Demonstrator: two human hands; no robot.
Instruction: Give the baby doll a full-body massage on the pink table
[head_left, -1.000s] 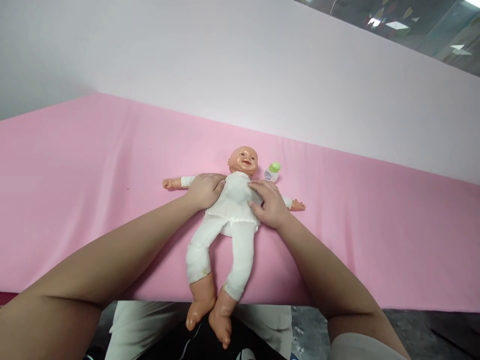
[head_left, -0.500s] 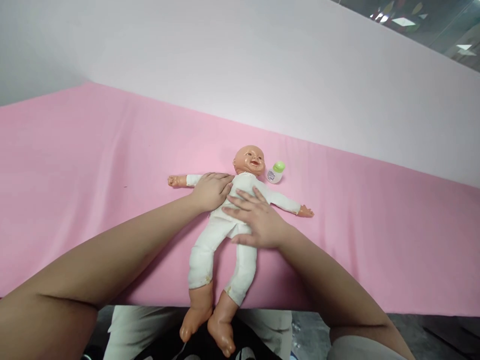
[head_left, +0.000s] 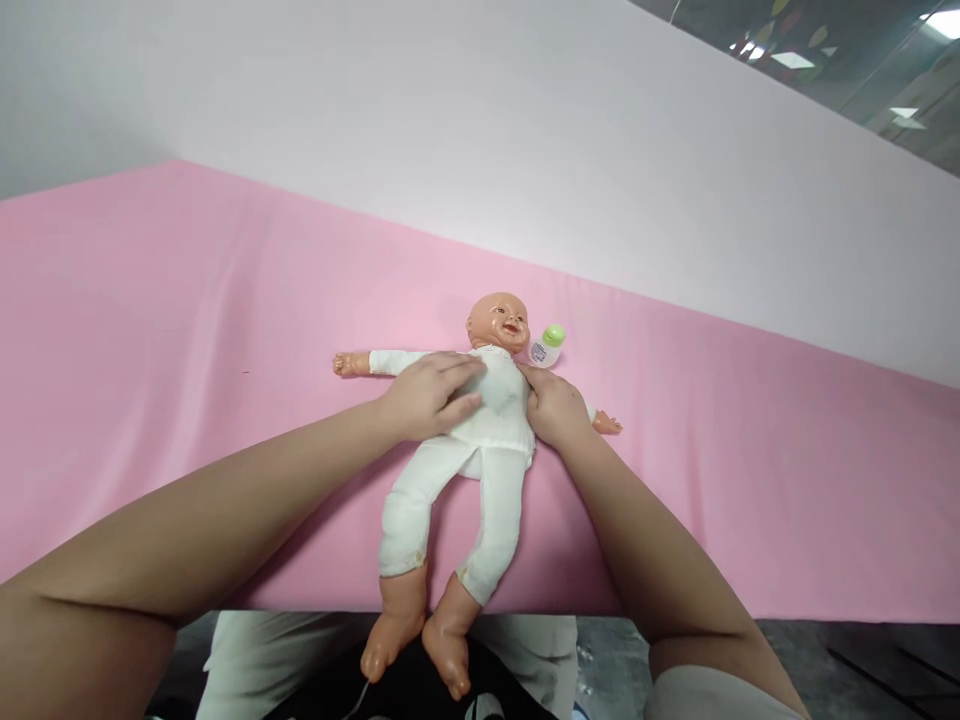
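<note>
Hands (head_left: 431, 395) — flat on doll (head_left: 491, 420)

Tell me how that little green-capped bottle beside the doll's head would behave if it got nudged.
The small bottle lies tilted on its side on the pink cloth, so it would probably roll rather than tip. It looks like light plastic, likely easy to knock. The soft cloth may slow it.

Glossy plastic doll in matt white cloth, on smooth pink fabric

The doll (head_left: 480, 420) has a shiny, hard-looking plastic head, hands and feet; its suit (head_left: 495, 470) is soft matt white cloth, slightly soiled at the ankles. The pink sheet (head_left: 187, 330) is matt fabric with faint creases. The bottle (head_left: 547, 346) looks like smooth plastic with a glossy green cap. The wall (head_left: 450, 120) is plain and matt.
</note>
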